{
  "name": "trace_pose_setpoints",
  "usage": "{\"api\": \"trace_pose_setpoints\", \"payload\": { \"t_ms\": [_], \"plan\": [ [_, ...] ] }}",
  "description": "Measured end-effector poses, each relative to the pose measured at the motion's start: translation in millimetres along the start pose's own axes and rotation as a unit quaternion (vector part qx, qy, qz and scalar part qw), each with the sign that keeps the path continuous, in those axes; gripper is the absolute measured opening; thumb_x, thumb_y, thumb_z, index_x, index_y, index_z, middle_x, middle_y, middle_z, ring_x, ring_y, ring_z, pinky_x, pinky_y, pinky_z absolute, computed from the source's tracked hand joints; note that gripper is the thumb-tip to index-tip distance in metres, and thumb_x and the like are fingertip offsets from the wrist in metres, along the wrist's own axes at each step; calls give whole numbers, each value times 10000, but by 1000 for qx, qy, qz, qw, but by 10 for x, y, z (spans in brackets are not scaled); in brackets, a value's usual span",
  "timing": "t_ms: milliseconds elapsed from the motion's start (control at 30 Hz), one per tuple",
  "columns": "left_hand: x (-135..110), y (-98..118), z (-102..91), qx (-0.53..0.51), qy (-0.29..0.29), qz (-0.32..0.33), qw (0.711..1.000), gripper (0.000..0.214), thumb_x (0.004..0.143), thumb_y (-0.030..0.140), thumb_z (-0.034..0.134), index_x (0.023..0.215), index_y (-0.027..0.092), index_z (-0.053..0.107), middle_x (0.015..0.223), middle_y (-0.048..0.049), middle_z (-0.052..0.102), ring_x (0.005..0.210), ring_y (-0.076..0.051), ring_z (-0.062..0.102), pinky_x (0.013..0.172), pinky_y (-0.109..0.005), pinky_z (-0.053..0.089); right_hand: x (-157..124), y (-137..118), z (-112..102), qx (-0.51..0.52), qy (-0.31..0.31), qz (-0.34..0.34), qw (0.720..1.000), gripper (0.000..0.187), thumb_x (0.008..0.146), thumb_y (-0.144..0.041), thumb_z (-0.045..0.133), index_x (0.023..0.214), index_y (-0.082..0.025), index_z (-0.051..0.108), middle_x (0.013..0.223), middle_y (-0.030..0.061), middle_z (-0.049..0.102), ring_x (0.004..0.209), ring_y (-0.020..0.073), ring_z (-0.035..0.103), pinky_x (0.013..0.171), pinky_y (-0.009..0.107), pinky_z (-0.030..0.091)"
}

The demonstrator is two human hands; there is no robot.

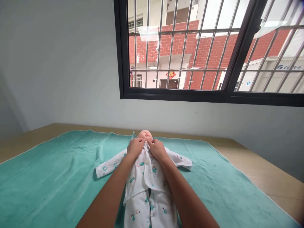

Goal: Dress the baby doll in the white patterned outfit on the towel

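Observation:
A baby doll (145, 135) lies face up, dressed in a white pajama top (142, 172) with teal and red prints. Its sleeves spread out to both sides. Below the top are matching white pajama pants (136, 210), with a dark gap between the legs near the waist. My left hand (135, 147) pinches the left side of the collar under the doll's chin. On the other side of the neck opening, my right hand (157, 148) grips the collar's right edge. A pale button (147, 161) shows on the chest, and the top's front edges flare apart lower down.
A teal blanket (71, 177) spreads under the doll over a wooden surface (237, 152). Behind it rises a white wall (71, 79) with a dark-framed window (175, 95) and metal bars. Brick buildings stand outside.

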State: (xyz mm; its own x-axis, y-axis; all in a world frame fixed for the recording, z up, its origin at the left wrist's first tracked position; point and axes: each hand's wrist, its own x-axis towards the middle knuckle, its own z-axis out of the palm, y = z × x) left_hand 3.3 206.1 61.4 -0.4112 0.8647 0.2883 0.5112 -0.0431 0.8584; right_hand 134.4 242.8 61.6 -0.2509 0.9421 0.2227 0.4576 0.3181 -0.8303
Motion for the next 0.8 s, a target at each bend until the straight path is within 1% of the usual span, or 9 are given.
{"api": "trace_pose_setpoints", "payload": {
  "t_ms": [33, 67, 133, 233, 333, 467, 567, 667, 800],
  "plan": [
    [44, -12, 20, 14, -2, 0, 1000, 212, 741, 297, 611, 560, 218, 689, 604, -31, 665, 645, -190, 563, 599, -255, 316, 37, -21, 13, -24, 3, -5, 1000, 324, 850, -346, 528, 563, -200, 504, 676, 118, 669, 668, 208, 614, 563, 282, 361],
    [72, -25, 38, 25, -2, 1, 1000, 207, 744, 290, 604, 571, 225, 699, 622, -28, 681, 645, -189, 568, 595, -253, 311, 69, -37, 25, -44, 5, -9, 999, 366, 838, -343, 549, 508, -204, 474, 670, 131, 667, 694, 222, 612, 579, 290, 347],
    [86, -52, 65, 41, 0, 4, 999, 198, 763, 273, 578, 641, 239, 729, 702, -29, 721, 674, -189, 587, 598, -250, 313, 114, -55, 39, -68, 2, -12, 998, 399, 808, -329, 580, 452, -207, 447, 644, 133, 665, 691, 230, 603, 584, 297, 320],
    [53, -75, 76, 55, 4, 10, 998, 200, 786, 288, 568, 695, 240, 739, 769, -42, 739, 708, -196, 601, 609, -250, 323, 131, -60, 42, -76, -1, -16, 997, 363, 756, -293, 612, 434, -207, 467, 609, 112, 658, 655, 217, 585, 577, 294, 301],
    [17, -60, 71, 59, 18, 13, 998, 207, 816, 325, 555, 729, 236, 721, 810, -54, 738, 723, -203, 594, 618, -258, 323, 115, -61, 37, -58, 23, -18, 998, 280, 705, -223, 612, 452, -206, 495, 612, 97, 649, 672, 211, 573, 597, 290, 308],
    [-3, -25, 69, 46, 27, 25, 998, 233, 853, 344, 514, 763, 228, 695, 851, -64, 733, 747, -211, 590, 631, -275, 336, 124, -37, 29, 19, 55, -3, 998, 245, 706, -226, 567, 474, -208, 488, 574, 50, 598, 635, 179, 540, 591, 272, 340],
    [1, -27, 66, 24, 8, 33, 999, 183, 811, 340, 577, 705, 227, 674, 801, -37, 725, 736, -197, 599, 655, -271, 368, 160, 1, 41, 120, 57, 25, 991, 174, 752, -274, 491, 600, -205, 541, 582, 18, 579, 569, 147, 527, 544, 247, 392],
    [5, -35, 58, -1, -5, 37, 999, 142, 770, 313, 623, 668, 221, 660, 755, -19, 715, 742, -190, 612, 693, -269, 397, 177, 18, 62, 220, 29, 45, 974, 138, 745, -299, 485, 696, -192, 557, 589, -1, 562, 522, 118, 514, 511, 227, 429],
    [-6, 1, 54, -40, 13, 28, 999, 140, 784, 321, 604, 712, 216, 663, 766, -27, 714, 755, -197, 619, 712, -288, 415, 147, 13, 61, 298, -16, 43, 954, 150, 680, -323, 581, 645, -181, 551, 541, -30, 501, 487, 84, 443, 471, 207, 381]
  ]
}}
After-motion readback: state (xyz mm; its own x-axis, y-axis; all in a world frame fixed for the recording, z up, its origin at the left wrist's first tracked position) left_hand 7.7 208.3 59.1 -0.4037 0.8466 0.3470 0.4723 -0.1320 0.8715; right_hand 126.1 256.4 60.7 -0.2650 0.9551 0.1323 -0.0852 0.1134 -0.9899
